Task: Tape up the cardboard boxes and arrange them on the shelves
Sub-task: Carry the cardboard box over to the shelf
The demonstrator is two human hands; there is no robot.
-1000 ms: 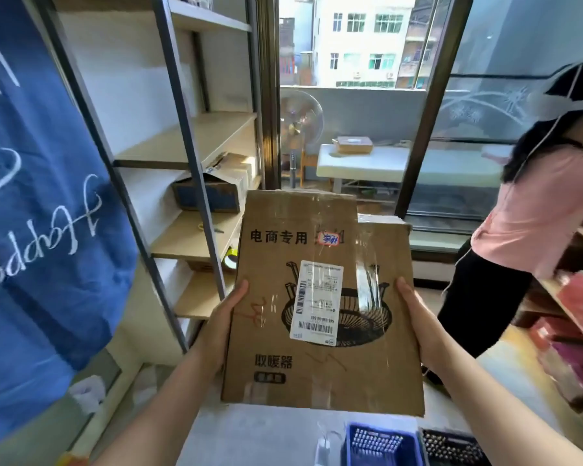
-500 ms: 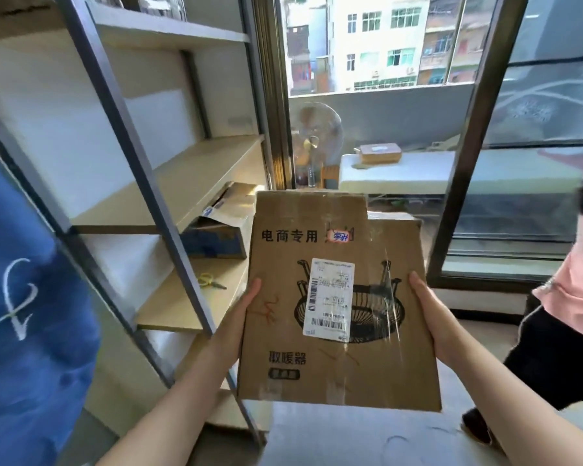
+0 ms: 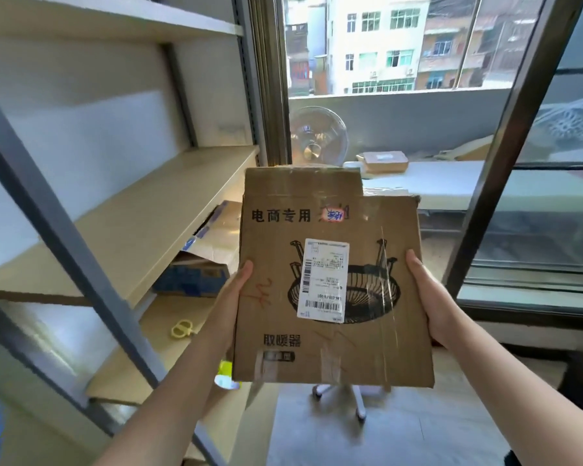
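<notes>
1. Holding a flat brown cardboard box up in the air, in the middle of the view, face toward the camera.
2. Gripping its left edge with the left hand, thumb on the front, other fingers hidden behind.
3. Gripping its right edge with the right hand, thumb on the front too, other fingers hidden behind.
4. Carrying a white label with bar codes on the front of the box, over a black basket drawing, with shiny clear tape across the card.
5. Standing at 9 o'clock from the box: tall shelves with pale boards and grey metal posts, close beside the left hand but not touching it.
6. Lying on a lower shelf at 9 o'clock: a blue box with its flap open.
7. Lying on that same shelf at 8 o'clock: yellow scissors.
8. Standing at 12 o'clock, behind the box by the window: a round fan.
9. Resting at 1 o'clock on a white surface far back: another small brown box.
10. Peeking out at 6 o'clock under the box: white chair legs on the floor.
</notes>
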